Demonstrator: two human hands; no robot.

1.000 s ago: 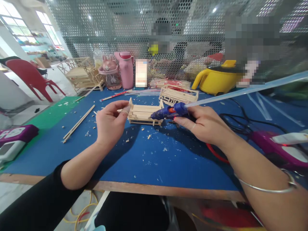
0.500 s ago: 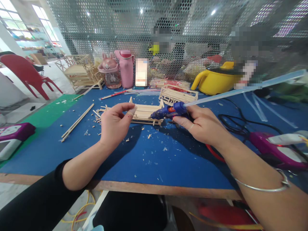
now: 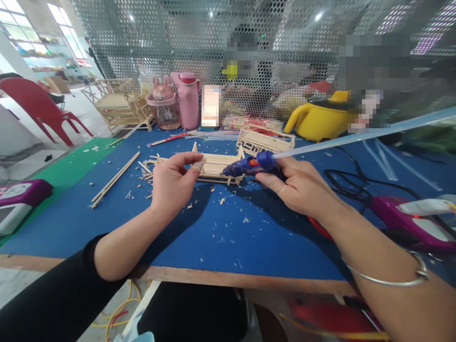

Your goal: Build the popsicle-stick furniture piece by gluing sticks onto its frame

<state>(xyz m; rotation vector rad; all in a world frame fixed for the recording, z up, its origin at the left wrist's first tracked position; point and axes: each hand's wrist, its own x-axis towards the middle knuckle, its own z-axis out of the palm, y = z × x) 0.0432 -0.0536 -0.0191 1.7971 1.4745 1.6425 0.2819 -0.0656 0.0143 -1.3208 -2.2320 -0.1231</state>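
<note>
A small model made of wooden sticks (image 3: 217, 167) stands on the blue table mat (image 3: 228, 223). My left hand (image 3: 174, 183) is closed in a pinch at the model's left end, thumb and forefinger pressed together on something I cannot make out. My right hand (image 3: 302, 185) grips a blue hot glue gun (image 3: 251, 165). Its nozzle points left and touches the model's right end. A long clear glue stick (image 3: 359, 136) juts from the back of the gun to the right.
Loose long sticks (image 3: 114, 179) and wood scraps lie left of the model. A second stick frame (image 3: 265, 139), pink bottles (image 3: 187, 100), a yellow pot (image 3: 320, 118) and larger stick models (image 3: 119, 104) stand at the back by a perforated screen. Black cables (image 3: 356, 183) and purple devices (image 3: 409, 218) lie right.
My left hand has shifted slightly right along the model's left end, still pinched. The glue gun stays at the model's right end. The view has drifted a little.
</note>
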